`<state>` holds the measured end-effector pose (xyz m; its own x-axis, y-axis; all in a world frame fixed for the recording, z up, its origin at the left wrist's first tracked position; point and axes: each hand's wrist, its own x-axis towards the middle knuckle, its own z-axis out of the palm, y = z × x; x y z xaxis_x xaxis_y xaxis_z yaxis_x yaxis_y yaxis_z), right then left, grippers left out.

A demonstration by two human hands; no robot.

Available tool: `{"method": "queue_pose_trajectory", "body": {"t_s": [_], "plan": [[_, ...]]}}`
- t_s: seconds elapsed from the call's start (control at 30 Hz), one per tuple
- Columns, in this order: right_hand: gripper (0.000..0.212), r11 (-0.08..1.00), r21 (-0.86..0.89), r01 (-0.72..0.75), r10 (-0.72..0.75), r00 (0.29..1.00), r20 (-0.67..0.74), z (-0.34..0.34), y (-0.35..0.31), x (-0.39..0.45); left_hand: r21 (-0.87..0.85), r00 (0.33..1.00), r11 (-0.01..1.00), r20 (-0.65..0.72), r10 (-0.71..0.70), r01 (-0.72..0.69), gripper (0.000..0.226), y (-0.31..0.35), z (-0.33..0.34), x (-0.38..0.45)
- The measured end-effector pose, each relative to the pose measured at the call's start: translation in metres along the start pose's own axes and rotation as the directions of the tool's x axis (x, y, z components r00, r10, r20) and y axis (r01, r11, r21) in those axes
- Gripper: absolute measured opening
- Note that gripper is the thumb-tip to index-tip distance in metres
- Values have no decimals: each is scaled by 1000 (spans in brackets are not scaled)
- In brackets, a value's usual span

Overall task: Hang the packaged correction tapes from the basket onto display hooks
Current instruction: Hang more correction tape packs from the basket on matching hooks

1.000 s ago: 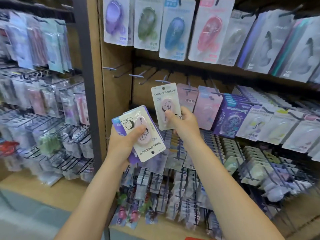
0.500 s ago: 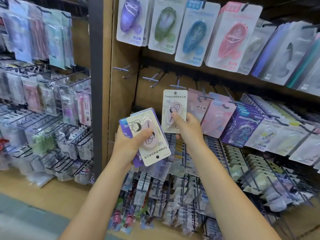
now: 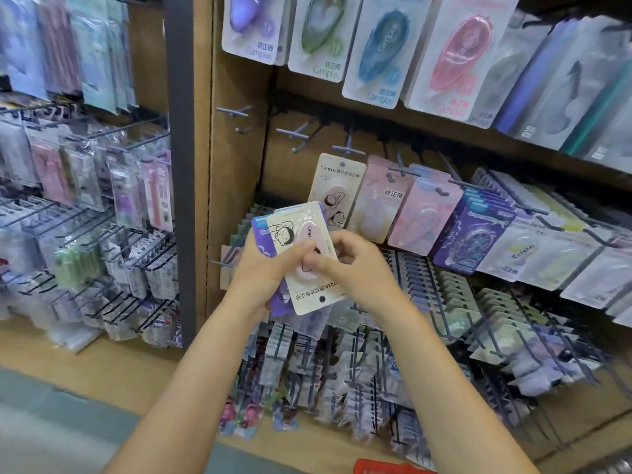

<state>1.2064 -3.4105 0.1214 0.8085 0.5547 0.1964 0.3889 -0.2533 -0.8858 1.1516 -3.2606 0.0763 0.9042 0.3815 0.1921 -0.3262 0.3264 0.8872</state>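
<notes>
Now the cream card-backed correction tape pack with a cartoon face point(image 3: 337, 191), which the right hand had been lifting half a second before, hung alone from a grey metal display hook point(image 3: 349, 150) in the middle row, just left of a pale pink blister pack point(image 3: 378, 200). The right hand point(image 3: 355, 268) had let it go and dropped back down to the stack; its fingers were curled at the right edge of the top pack, though motion blur made it impossible to tell whether they pinched that card or only touched it. The left hand point(image 3: 263, 268) gripped a small stack of cream and purple correction tape packs point(image 3: 301, 258) as before, thumb pressed across the pink oval dispenser on the front card, fingers hidden behind. That stack sat tilted, its punched hole pointing downward and rightward, in front of the lower racks. Above, a row of large white blister cards with purple, green, blue and pink dispensers point(image 3: 372, 46) filled more of the view than earlier, since the camera had drawn closer to the wooden shelf unit point(image 3: 236, 186). A red object point(image 3: 383, 466) showed at the bottom edge; it could not be identified.
</notes>
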Motion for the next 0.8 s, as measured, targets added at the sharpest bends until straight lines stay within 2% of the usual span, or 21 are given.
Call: {"method": "queue_pose_trajectory", "body": {"t_s": [0.07, 0.1, 0.2, 0.27, 0.37, 0.47, 0.63, 0.8], "plan": [[20, 993, 114, -3, 4, 1000, -8, -4, 3, -3, 8, 1000, 1000, 13, 2, -2, 41, 1, 3, -1], [24, 975, 220, -19, 23, 1000, -18, -5, 4, -4, 13, 1000, 1000, 23, 7, -7, 48, 0, 5, -1], [32, 838, 544, -41, 124, 985, -116, -6, 5, -5, -5, 1000, 1000, -3, -8, 8, 62, -2, 12, -3], [26, 779, 627, -23, 178, 966, -187, -5, 5, -4, -16, 1000, 1000, 7, -9, 9, 62, -5, 19, -4], [30, 746, 665, 12, 222, 938, -265, -3, 3, -5, -28, 999, 999, -26, -39, 38, 70, -7, 29, -6], [29, 732, 681, 24, 262, 913, -313, -4, 3, -6, -33, 996, 998, -78, -52, 50, 63, -12, 36, -7], [22, 782, 623, -28, 208, 954, -218, -23, -1, -10, -26, 997, 999, -63, -50, 48, 51, -9, 35, -7], [24, 900, 436, -24, 118, 975, -189, -54, -3, -11, -12, 994, 995, 47, -99, 99, 59, 8, 22, -9]]}}
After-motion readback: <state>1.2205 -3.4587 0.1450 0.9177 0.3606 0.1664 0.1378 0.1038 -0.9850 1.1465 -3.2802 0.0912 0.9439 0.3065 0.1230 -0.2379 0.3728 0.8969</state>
